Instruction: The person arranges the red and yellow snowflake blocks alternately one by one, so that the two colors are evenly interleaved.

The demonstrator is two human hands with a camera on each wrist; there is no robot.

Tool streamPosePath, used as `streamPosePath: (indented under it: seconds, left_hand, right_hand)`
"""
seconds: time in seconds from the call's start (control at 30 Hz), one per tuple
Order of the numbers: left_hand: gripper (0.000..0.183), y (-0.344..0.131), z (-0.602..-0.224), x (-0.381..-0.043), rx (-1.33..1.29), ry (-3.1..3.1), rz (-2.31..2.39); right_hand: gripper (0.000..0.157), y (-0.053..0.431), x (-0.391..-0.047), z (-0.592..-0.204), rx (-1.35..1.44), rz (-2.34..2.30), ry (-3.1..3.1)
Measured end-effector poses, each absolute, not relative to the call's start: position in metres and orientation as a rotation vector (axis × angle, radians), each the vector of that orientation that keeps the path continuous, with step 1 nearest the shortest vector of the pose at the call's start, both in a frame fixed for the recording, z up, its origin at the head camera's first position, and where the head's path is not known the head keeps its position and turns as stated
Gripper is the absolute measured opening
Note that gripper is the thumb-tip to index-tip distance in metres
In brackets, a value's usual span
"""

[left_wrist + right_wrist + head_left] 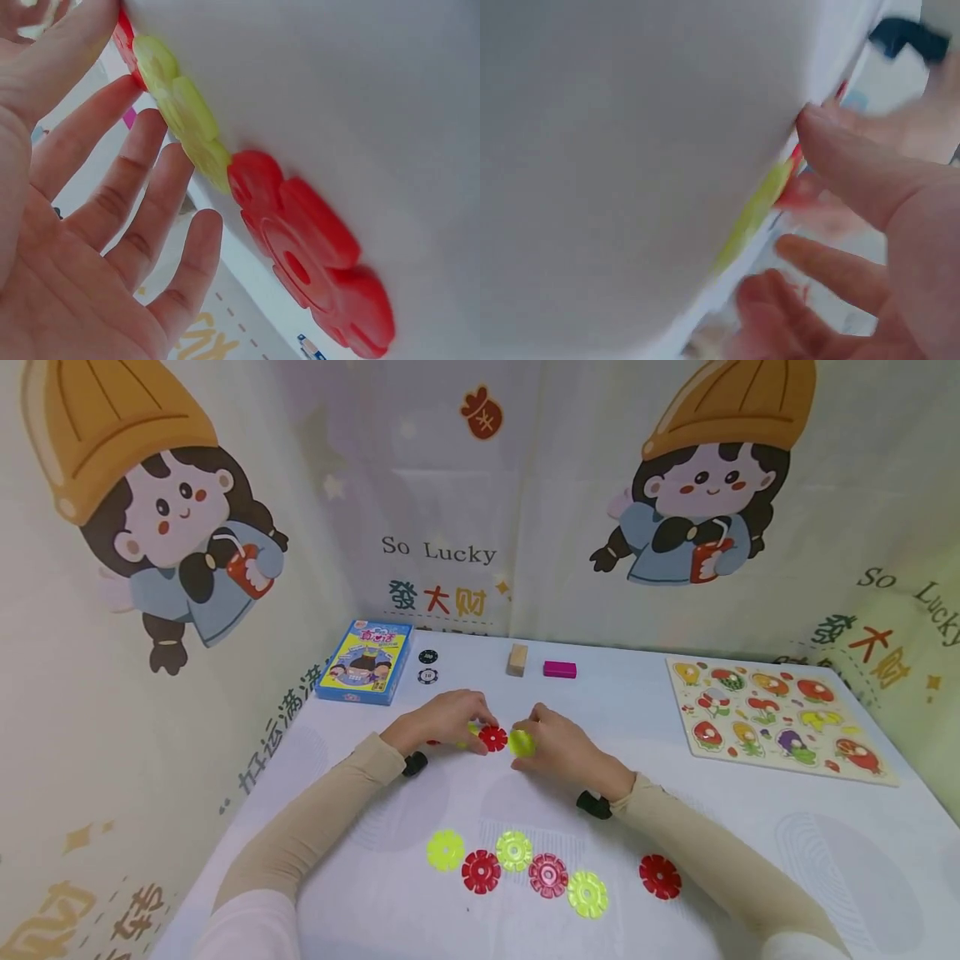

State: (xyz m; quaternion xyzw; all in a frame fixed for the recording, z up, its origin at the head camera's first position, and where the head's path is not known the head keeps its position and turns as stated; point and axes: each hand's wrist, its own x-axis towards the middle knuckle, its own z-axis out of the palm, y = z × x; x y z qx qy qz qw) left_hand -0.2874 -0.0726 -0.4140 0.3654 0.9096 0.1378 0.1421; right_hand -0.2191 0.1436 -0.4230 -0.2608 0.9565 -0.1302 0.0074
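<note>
In the head view both hands work mid-table over a short row of flower-shaped plastic discs. My left hand point(447, 720) has thumb and index finger at opposite edges of a red disc point(492, 738); its other fingers extend over a yellow-green disc point(178, 105) and another red disc point(311, 255). Just right of that, my right hand point(561, 745) stands around a yellow-green disc point(521, 743), thumb and fingers loosely spread. In the right wrist view this disc point(754, 214) lies flat on the table, with a gap to the blurred fingers point(832, 274).
Nearer me, yellow-green discs point(446, 850) and red discs point(481, 872) form a zigzag, with one red disc point(660, 877) off to the right. Behind are a card box point(365, 662), chips point(428, 676), a wooden block point(517, 660), a magenta block point(559, 670) and a fruit puzzle board point(678, 710).
</note>
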Motion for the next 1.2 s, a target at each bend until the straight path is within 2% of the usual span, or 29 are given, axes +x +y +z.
streamPosePath:
  seconds: [0.23, 0.4, 0.53, 0.8, 1.03, 1.2]
  left_hand:
    - [0.053, -0.067, -0.413, -0.292, 1.002, 2.605, 0.431]
    - [0.054, -0.053, -0.422, -0.296, 1.108, 2.601, 0.416]
    - [0.055, -0.042, -0.426, -0.293, 1.183, 2.609, 0.378]
    - [0.052, -0.033, -0.42, -0.287, 1.206, 2.601, 0.331]
    - [0.051, -0.029, -0.418, -0.288, 1.189, 2.601, 0.299]
    - [0.051, -0.029, -0.418, -0.287, 1.196, 2.609, 0.295]
  right_hand:
    - [0.051, 0.114, -0.154, -0.409, -1.445, -0.333, 2.644]
    - [0.043, 0.102, -0.127, -0.41, -1.644, -0.238, 2.502]
    - [0.036, 0.102, -0.124, -0.413, -1.652, -0.232, 2.513]
    - [0.031, 0.106, -0.124, -0.417, -1.473, -0.282, 2.593]
    - [0.047, 0.112, -0.118, -0.418, -1.502, -0.252, 2.636]
    - [0.042, 0.11, -0.116, -0.418, -1.477, -0.259, 2.648]
